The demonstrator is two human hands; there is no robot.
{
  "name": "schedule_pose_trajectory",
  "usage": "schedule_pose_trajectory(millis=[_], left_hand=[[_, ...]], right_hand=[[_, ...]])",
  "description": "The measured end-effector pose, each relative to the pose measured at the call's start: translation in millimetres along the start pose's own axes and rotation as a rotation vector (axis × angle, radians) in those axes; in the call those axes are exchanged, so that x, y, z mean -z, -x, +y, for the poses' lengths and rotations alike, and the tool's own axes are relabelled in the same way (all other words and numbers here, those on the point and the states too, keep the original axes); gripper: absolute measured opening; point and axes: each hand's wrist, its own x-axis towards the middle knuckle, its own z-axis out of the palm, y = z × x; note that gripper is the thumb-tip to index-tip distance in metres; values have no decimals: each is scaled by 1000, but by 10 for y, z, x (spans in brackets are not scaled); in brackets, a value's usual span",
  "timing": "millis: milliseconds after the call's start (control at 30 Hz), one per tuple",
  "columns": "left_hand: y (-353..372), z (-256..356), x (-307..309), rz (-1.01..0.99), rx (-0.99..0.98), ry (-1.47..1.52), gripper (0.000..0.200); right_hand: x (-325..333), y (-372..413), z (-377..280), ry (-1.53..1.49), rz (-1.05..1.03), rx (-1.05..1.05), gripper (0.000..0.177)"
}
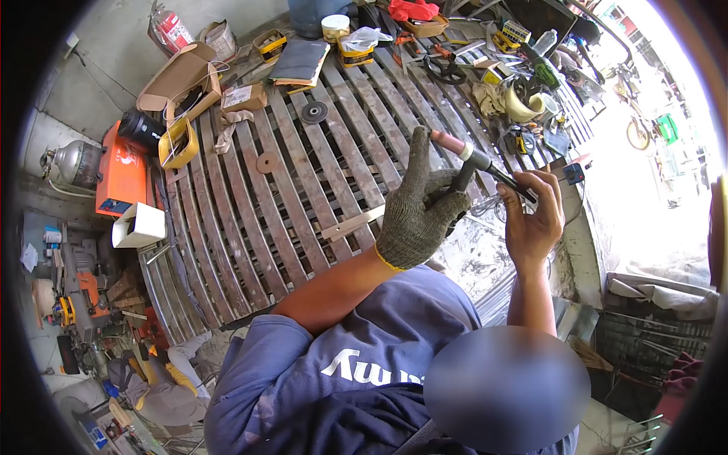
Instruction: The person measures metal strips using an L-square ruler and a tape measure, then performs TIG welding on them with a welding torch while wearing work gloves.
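A dark grey knitted work glove with a yellow cuff edge covers my left hand (413,220). Its index finger points up, while the other fingers and thumb close round the black handle of a TIG welding torch (478,158). The torch has a pinkish nozzle (450,142), a white collar and a long black back cap (509,179). My bare right hand (535,216) pinches the far end of that cap between thumb and fingers. Both hands hold the torch above the slatted metal table (284,201). Part of the handle is hidden by the glove.
On the table lie a grinding disc (314,113), a brown disc (267,162), a flat strip (353,224) and a notebook (300,62). An orange machine (121,173) and yellow container (179,144) stand left. Tools and a pale helmet-like shell (523,105) crowd the right.
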Motion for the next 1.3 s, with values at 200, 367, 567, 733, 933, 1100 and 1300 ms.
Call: schedule_pose_trajectory(millis=[200, 367, 567, 733, 933, 1100, 1300], left_hand=[[-16, 13, 46, -4, -39, -32, 113], [-12, 9, 61, -7, -15, 7, 112], [2, 17, 58, -7, -4, -6, 110], [13, -3, 42, 10, -63, -61, 111], [47, -42, 34, 31, 54, 235, 111], [8, -141, 49, 98, 147, 431, 112], [57, -96, 30, 152, 111, 395, 110]], right_hand=[[-17, -23, -19, -1, -16, 10, 27], [-7, -44, -31, 11, -41, 15, 25], [8, -47, -43, 62, -60, 6, 24], [18, -56, -57, 62, -49, 24, 25], [-25, -116, -150, 14, -39, 34, 26], [-115, -245, -275, 134, -76, 178, 27], [-95, -261, -303, 167, -108, 132, 23]])
